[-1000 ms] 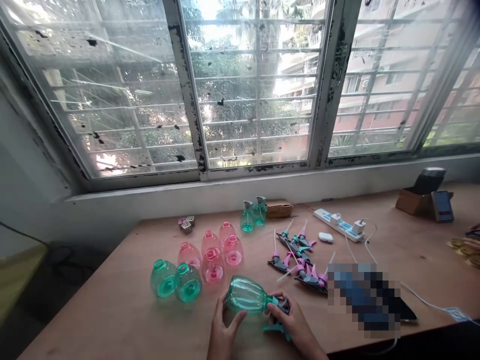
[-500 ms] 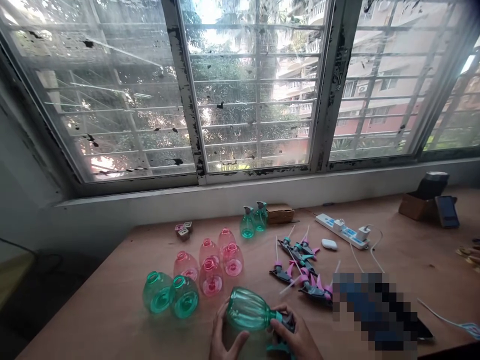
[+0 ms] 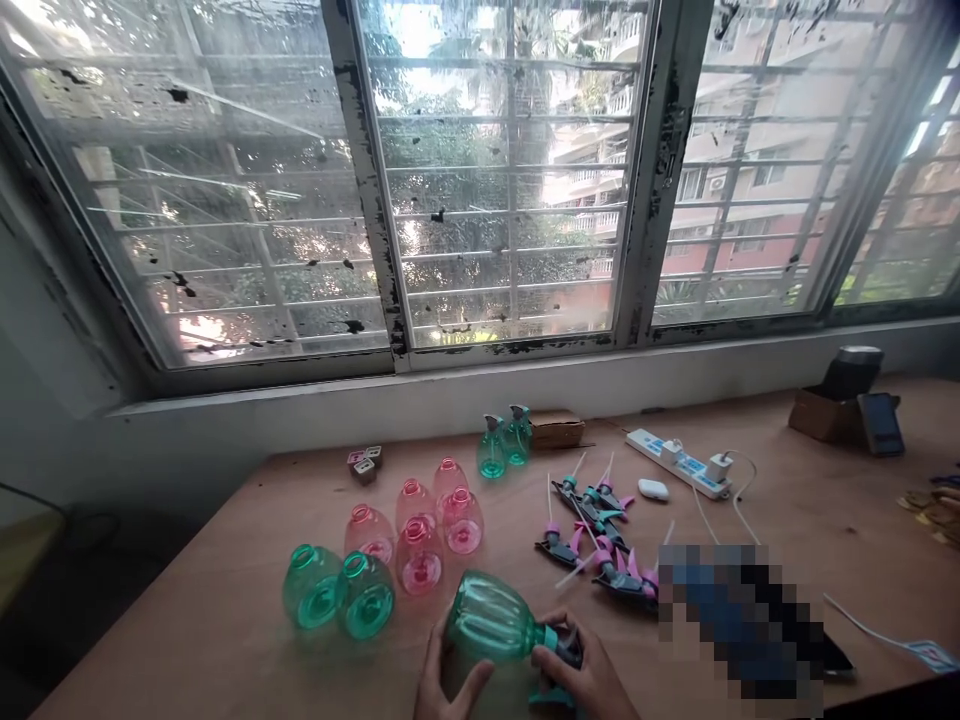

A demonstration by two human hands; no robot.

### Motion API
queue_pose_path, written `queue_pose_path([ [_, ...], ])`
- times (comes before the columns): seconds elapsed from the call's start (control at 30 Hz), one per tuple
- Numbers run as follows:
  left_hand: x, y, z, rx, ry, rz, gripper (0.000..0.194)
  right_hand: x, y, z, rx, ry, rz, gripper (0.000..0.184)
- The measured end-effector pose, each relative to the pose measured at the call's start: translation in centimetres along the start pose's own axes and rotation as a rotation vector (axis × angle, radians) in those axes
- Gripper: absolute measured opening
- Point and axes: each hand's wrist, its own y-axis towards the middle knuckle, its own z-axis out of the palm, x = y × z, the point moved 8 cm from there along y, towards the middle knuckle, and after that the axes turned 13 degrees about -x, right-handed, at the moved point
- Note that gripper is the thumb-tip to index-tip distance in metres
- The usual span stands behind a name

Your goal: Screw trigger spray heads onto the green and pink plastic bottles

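Observation:
A green spray bottle (image 3: 491, 618) lies tilted on its side between my hands, its neck pointing right. My left hand (image 3: 450, 672) is curled round the base end of the bottle. At the neck, my right hand (image 3: 581, 668) grips the spray head (image 3: 568, 645), which is dark grey with a teal collar and trigger. Left of my hands stand two green bottles (image 3: 365, 595) without heads and several pink bottles (image 3: 420, 555), also open at the neck. Right of centre lies a pile of loose spray heads (image 3: 592, 515) with pink or teal parts and thin tubes.
Two green spray bottles with heads (image 3: 492, 450) stand at the back beside a cardboard box (image 3: 556, 429). A power strip (image 3: 679, 462), a white earphone case (image 3: 653, 490) and a blurred-out object (image 3: 750, 620) lie to the right. Small blocks (image 3: 365, 463) sit back left.
The view has shifted slightly, moving the table objects a little left in the picture. Both hands keep hold of the green spray bottle and its head; little else differs.

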Motion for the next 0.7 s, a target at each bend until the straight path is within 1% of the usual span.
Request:
queue_pose_path([
  [0.1,0.8,0.0,0.0,-0.043,-0.017,-0.043,0.069,0.0,-0.1,0.1,0.022,-0.045,-0.014,0.041],
  [0.17,1.0,0.0,0.1,-0.048,-0.048,-0.057,0.069,-0.2,0.0,0.1,0.022,-0.045,-0.005,0.043],
  [0.3,0.8,0.4,-0.1,-0.05,-0.118,-0.03,0.068,-0.5,0.2,-0.1,-0.019,-0.02,0.0,0.047],
  [0.4,0.5,0.4,0.2,0.009,-0.141,-0.012,0.067,-0.4,0.3,0.1,-0.013,-0.001,-0.015,0.046],
  [0.47,0.5,0.3,0.4,0.02,-0.161,-0.022,0.071,-0.3,0.3,0.2,-0.007,0.01,-0.022,0.046],
  [0.6,1.0,-0.1,0.2,-0.041,-0.212,-0.048,0.082,-0.2,0.1,0.3,-0.017,0.006,-0.031,0.049],
  [0.7,1.3,0.0,0.1,-0.065,-0.181,-0.051,0.077,-0.2,0.0,0.3,-0.023,0.019,-0.032,0.051],
])
